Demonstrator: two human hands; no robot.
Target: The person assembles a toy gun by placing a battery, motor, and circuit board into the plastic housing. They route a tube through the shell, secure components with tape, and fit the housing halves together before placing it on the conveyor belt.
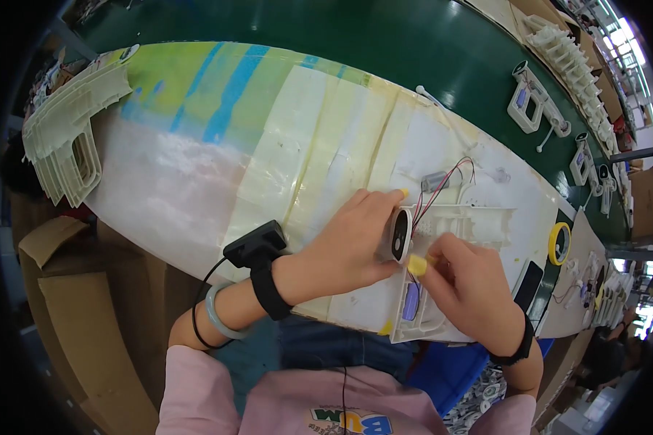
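both hands (413,261) grip a white plastic housing (457,232).

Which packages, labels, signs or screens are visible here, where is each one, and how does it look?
Cardboard boxes: left of the table, brown, flaps open.
Cardboard box: far right edge, brown, upright.
Dark flat device: on the table right of the right hand, black, rectangular, possibly a screen, unlit.
Tape roll: right table edge, yellow ring, no visible label.

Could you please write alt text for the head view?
Two bare hands, left hand and right hand, press a white plastic housing with red wires on a taped worktable. Stacked white frames lie at left.
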